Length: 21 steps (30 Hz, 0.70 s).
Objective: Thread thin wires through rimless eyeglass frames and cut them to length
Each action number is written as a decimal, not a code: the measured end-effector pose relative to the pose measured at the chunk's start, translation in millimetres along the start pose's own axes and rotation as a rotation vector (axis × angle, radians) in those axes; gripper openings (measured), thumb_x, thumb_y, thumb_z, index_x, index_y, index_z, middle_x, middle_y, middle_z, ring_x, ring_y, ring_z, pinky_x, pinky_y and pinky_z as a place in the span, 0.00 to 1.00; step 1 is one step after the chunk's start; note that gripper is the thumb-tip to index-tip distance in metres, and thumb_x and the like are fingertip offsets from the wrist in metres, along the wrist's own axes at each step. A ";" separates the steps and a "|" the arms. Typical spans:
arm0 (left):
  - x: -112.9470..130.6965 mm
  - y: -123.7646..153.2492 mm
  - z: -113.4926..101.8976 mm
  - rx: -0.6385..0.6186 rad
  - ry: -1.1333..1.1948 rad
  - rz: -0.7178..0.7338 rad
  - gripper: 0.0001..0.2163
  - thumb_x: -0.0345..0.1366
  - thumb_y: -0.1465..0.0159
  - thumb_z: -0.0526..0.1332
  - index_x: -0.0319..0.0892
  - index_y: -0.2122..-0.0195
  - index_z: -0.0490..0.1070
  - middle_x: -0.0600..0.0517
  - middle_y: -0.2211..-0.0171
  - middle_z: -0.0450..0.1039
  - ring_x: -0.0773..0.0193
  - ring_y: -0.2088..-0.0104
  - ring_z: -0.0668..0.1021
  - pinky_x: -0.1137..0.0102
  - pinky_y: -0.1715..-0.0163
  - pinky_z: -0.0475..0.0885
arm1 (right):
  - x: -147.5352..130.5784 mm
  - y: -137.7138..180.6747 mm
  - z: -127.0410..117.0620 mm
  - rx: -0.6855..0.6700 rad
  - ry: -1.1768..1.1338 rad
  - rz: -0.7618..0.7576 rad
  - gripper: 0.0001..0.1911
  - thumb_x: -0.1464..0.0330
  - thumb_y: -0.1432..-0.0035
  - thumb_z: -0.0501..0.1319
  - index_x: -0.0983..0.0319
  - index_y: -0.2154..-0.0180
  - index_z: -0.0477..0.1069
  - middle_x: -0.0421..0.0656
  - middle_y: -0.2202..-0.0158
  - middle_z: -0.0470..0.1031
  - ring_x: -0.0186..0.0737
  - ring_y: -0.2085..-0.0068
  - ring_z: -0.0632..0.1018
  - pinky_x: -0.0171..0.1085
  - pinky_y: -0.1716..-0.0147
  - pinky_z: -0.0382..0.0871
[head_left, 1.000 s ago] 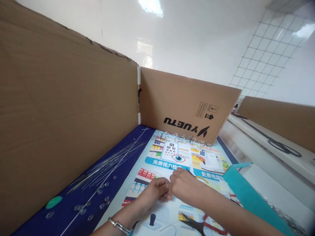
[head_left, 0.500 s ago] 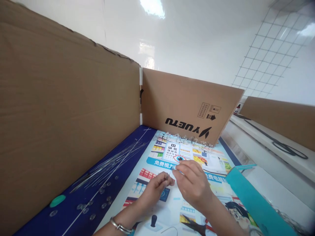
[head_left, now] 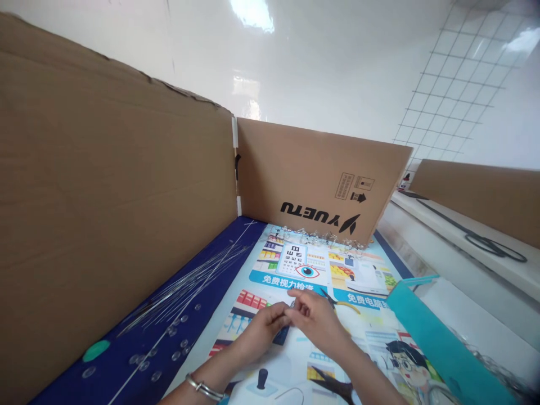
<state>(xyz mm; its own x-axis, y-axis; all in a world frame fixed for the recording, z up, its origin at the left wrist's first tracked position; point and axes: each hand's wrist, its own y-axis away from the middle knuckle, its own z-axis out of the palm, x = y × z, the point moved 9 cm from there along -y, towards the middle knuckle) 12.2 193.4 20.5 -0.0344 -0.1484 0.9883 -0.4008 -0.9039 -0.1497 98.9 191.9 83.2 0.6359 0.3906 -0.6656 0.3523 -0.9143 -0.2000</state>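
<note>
My left hand (head_left: 266,325) and my right hand (head_left: 315,319) meet over the printed poster (head_left: 291,354), fingertips pinched together. Whatever lies between the fingers is too small to make out. Just beyond my right hand are pliers with a yellow handle (head_left: 349,306). Dark-bladed scissors (head_left: 331,385) lie below my right wrist, partly hidden by the forearm. A short curved wire (head_left: 291,391) rests on the poster near the bottom edge. To the left, thin straight wires (head_left: 189,289) are spread on the blue surface, with several clear round beads (head_left: 175,355) closer to me.
Cardboard panels stand at the left (head_left: 118,185) and the back (head_left: 324,174). Small bent wire pieces (head_left: 320,237) line the back panel's foot. A green disc (head_left: 96,351) lies at the left. On the right is a teal box (head_left: 447,343), with a white ledge (head_left: 455,230) behind it.
My right hand has moved down and closer to my left hand, so the fingertips now meet. The pliers behind it have come into sight. The view has shifted slightly.
</note>
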 end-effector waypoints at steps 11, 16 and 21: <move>1.6 1.8 2.4 0.072 0.031 0.020 0.14 0.44 0.43 0.59 0.38 0.74 0.76 0.50 0.73 0.73 0.59 0.68 0.72 0.68 0.64 0.66 | -8.9 3.1 1.6 0.024 -0.079 -0.038 0.09 0.76 0.50 0.58 0.59 0.69 0.75 0.38 0.71 0.72 0.33 0.67 0.72 0.31 0.66 0.64; -3.7 2.1 2.4 0.079 0.046 -0.028 0.14 0.45 0.44 0.60 0.38 0.73 0.76 0.51 0.76 0.73 0.59 0.69 0.72 0.68 0.65 0.66 | 3.7 1.7 2.9 0.024 -0.264 0.055 0.20 0.71 0.48 0.58 0.58 0.51 0.66 0.34 0.75 0.68 0.31 0.75 0.69 0.29 0.75 0.63; -13.1 0.0 1.2 0.080 0.050 -0.035 0.11 0.41 0.45 0.61 0.37 0.75 0.75 0.51 0.76 0.72 0.62 0.71 0.70 0.70 0.68 0.64 | -13.7 1.8 -10.1 0.065 -0.149 -0.105 0.10 0.68 0.42 0.55 0.61 0.71 0.74 0.39 0.73 0.72 0.34 0.69 0.71 0.32 0.67 0.63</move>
<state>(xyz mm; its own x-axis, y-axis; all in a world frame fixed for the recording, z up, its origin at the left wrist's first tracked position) 13.7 194.9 7.5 -0.0686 -0.0978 0.9928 -0.3281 -0.9376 -0.1150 97.7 186.0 99.3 0.4876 0.4688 -0.7365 0.3635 -0.8760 -0.3170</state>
